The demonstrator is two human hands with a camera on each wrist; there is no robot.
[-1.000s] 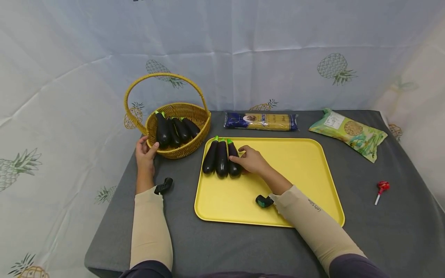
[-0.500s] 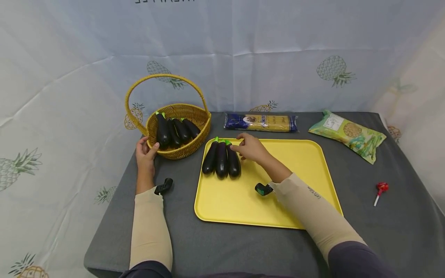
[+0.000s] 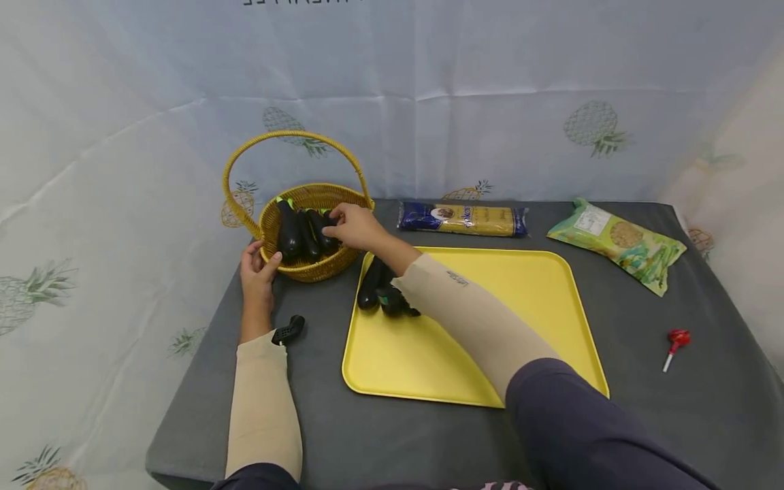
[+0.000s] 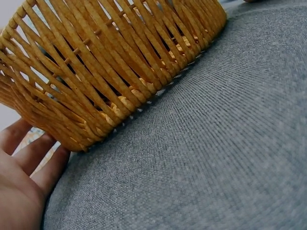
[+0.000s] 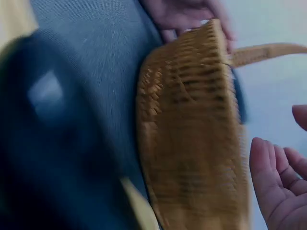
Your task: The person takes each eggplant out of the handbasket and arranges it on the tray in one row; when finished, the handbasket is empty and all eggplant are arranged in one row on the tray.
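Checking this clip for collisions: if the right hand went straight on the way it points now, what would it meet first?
Most likely an eggplant in the basket: the right hand points left across it, with eggplants just ahead. Its height is unclear, so it might pass above them.

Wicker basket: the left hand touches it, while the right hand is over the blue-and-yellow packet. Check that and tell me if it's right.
Not quite: the right hand is over the wicker basket, not over the blue-and-yellow packet, as the head view shows. The left hand does touch the basket.
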